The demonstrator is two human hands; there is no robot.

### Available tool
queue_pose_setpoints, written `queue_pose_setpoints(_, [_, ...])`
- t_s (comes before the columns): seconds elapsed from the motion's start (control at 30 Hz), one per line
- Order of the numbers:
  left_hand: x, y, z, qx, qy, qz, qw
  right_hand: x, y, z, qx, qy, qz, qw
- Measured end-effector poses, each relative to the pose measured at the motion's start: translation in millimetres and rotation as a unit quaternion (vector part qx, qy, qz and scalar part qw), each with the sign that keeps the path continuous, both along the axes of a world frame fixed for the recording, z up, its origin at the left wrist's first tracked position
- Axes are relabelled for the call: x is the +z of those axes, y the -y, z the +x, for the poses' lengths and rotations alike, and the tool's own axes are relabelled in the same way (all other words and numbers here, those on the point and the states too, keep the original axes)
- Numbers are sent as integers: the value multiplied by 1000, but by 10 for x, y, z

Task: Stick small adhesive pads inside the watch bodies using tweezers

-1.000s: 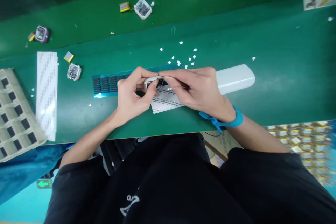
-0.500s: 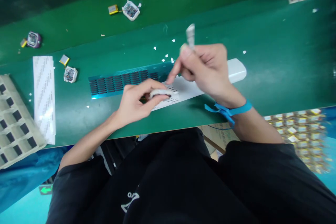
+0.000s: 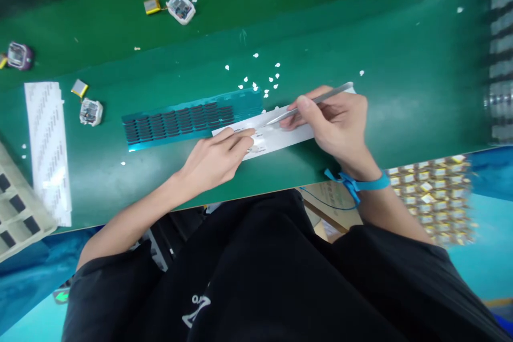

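My right hand [image 3: 331,120] is closed on slim silver tweezers [image 3: 333,93], whose tip points down-left onto a white label sheet [image 3: 288,132]. The tip is close to the fingertips of my left hand [image 3: 218,157]. That hand lies over the left end of the sheet with its fingers together and bent. A bit of a whitish casing [image 3: 253,148] shows under its fingertips; the rest is hidden by the hand. Just behind lies a blue film strip [image 3: 180,123] bearing rows of dark pads. Several small white stickers [image 3: 266,91] are scattered beyond the sheet.
Open white device casings with circuit boards [image 3: 181,8] [image 3: 91,112] and yellow batteries [image 3: 152,6] lie on the green table [image 3: 120,187]. At left are a white printed sheet [image 3: 48,155] and a pale compartment tray [image 3: 24,214]. Many batteries [image 3: 433,197] sit at lower right.
My right hand has come down, bringing the tweezers from upright to slanting low over the sheet. My left hand has turned over, hiding most of the casing. More white stickers are visible on the table.
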State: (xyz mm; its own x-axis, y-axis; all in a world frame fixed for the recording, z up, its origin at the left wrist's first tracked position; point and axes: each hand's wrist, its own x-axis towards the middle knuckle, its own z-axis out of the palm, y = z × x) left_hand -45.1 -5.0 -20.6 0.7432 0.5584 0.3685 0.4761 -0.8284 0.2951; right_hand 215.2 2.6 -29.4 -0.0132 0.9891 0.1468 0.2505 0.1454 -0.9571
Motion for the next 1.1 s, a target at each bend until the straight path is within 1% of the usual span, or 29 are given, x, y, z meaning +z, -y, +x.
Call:
queue_pose_setpoints(0.1, [-17,-5,3,1,-16,-18,1000,-38,33,32,-1,-13,-25,1000])
queue_pose_setpoints(0.17, [-21,-10,3,2,-16,-21,1000,-32,44,43,11,3,-35,999])
queue_pose_setpoints(0.3, [-6,-22,0,0,-11,-23,1000,13,43,46,32,43,-31,998])
queue_pose_setpoints(0.43, [2,-23,0,-2,-24,-26,999,6,21,71,60,-7,-27,998])
queue_pose_setpoints(0.5, [-7,-25,-5,-5,-26,-30,999,-20,10,88,42,-45,-19,998])
queue_pose_setpoints(0.57, [-15,-32,-18,-16,-4,-48,999,-35,2,79,-2,-88,0,996])
queue_pose_setpoints(0.63, [-8,-45,-33,-13,55,-87,995,-15,0,19,-50,-129,25,990])
queue_pose_setpoints(0.67, [5,-54,-41,3,95,-118,988,12,1,-33,-68,-141,38,987])
queue_pose_setpoints(0.7, [22,-66,-47,27,136,-160,977,49,3,-98,-79,-144,48,985])
queue_pose_setpoints(0.73, [43,-79,-53,54,178,-211,960,94,4,-173,-84,-143,56,985])
queue_pose_setpoints(0.8, [82,-112,-66,92,248,-327,907,189,2,-333,-89,-140,76,983])
queue_pose_setpoints(0.87, [103,-147,-88,93,287,-431,850,265,-6,-476,-84,-121,75,986])
queue_pose_setpoints(0.9, [105,-162,-102,86,297,-470,827,289,-12,-531,-78,-115,73,988])
queue_pose_setpoints(0.93, [102,-173,-116,76,303,-500,808,301,-17,-575,-72,-115,69,988])
queue_pose_setpoints(1.0, [90,-180,-139,57,310,-542,779,298,-23,-626,-53,-127,62,989])
queue_pose_setpoints(1.1, [77,-159,-148,31,316,-577,752,269,-18,-641,-22,-142,42,989])
